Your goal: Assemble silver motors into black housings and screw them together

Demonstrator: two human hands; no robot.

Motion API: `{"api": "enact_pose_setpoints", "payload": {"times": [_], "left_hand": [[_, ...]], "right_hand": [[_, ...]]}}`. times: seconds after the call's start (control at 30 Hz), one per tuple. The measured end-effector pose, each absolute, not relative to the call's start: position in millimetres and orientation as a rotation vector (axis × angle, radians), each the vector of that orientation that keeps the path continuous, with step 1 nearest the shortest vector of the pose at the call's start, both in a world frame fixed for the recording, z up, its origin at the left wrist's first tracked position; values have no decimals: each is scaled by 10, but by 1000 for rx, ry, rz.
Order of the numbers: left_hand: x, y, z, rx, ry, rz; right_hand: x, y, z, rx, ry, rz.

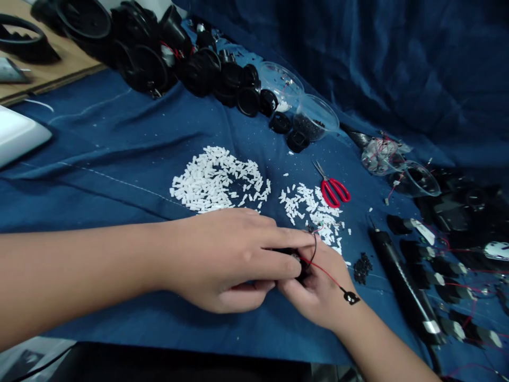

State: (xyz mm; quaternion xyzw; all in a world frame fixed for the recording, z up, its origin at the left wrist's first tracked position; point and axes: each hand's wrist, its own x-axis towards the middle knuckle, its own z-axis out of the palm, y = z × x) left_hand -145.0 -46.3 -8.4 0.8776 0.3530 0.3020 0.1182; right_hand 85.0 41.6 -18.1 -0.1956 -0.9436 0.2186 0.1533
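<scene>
My left hand (234, 260) reaches across from the left, its fingers bent and closed on a small black part (303, 269) with wires. My right hand (324, 284) cups the same part from the other side; the left hand covers most of its fingers. A thin red wire (326, 272) runs from the part over the right hand to a small dark piece (351, 297) near the wrist. A black wire (315, 249) loops up beside the left fingertips. Most of the held part is hidden between the hands. Just beyond them lie white plastic pieces (308, 201) and red-handled scissors (336, 192).
A larger white heap (202, 183) lies on the blue cloth (99, 196). A black electric screwdriver (401, 281) and wired black parts (449, 286) are at right. Black housings (147, 69) and clear cups (316, 116) line the back. Small black pieces (362, 268) sit near my right wrist.
</scene>
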Motion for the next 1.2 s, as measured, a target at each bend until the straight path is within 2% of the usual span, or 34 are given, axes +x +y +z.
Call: {"api": "enact_pose_setpoints", "payload": {"times": [0.2,0.47,0.67,0.97,1.2], "left_hand": [[-1457,-468,-67,2614,1048,834],[-1420,-493,-40,2670,1024,869],[-1395,-534,-35,2732,983,820],[-1381,-546,-18,2718,992,770],[-1374,-563,-13,2765,965,775]], "right_hand": [[740,461,-129,-568,-2715,697],[722,457,-156,-439,-2815,432],[765,423,-167,-260,-2803,375],[721,324,-97,-528,-2856,517],[754,323,-158,-465,-2881,382]]}}
